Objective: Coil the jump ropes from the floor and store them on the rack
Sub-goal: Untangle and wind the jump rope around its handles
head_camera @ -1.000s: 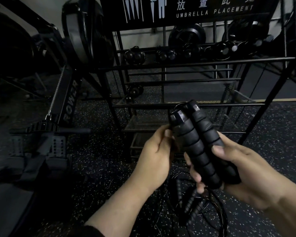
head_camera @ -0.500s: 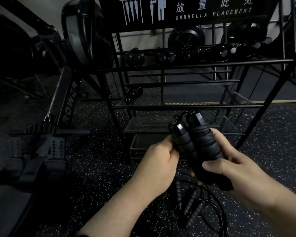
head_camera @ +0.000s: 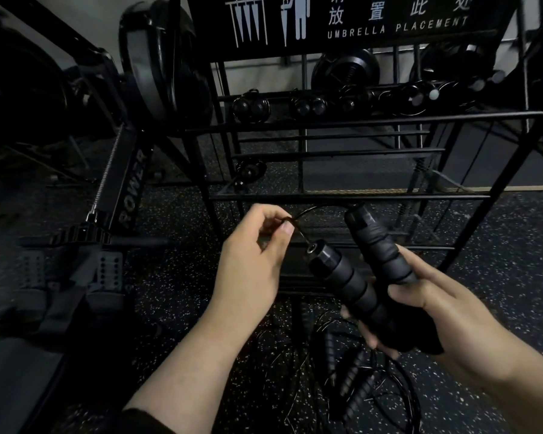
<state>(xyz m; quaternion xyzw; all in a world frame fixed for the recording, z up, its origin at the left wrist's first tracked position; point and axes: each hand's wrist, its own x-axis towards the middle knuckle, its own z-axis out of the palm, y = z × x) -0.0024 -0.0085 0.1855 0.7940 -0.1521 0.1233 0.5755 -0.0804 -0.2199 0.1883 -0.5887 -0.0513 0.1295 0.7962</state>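
head view: the right hand [head_camera: 445, 311] is curled around the lower ends of two black ridged jump rope handles [head_camera: 355, 286], which fan apart upward, one tip pointing toward the left hand, the other rising toward the rack. the left hand [head_camera: 254, 255] sits just left of the handles, its thumb and forefinger pinching the thin black cord [head_camera: 304, 213] where it loops out of the nearer handle's cap and arcs across to the top of the farther handle; its other fingers are folded in.

on the speckled dark floor [head_camera: 182, 277] below and between the forearms lies a tangle of more jump ropes [head_camera: 355, 383], with handles and loose cords overlapping near the bottom edge.

beyond the hands stands the black metal rack [head_camera: 351, 197] with horizontal bars and mesh shelves. its upper tier carries a row of dark rounded items [head_camera: 308, 106]; what they are is hard to tell in the dim light. a sign [head_camera: 395, 26] at the top reads "umbrella placement". to the left is a rowing machine [head_camera: 132, 186] marked "power", with foot straps near the left edge.
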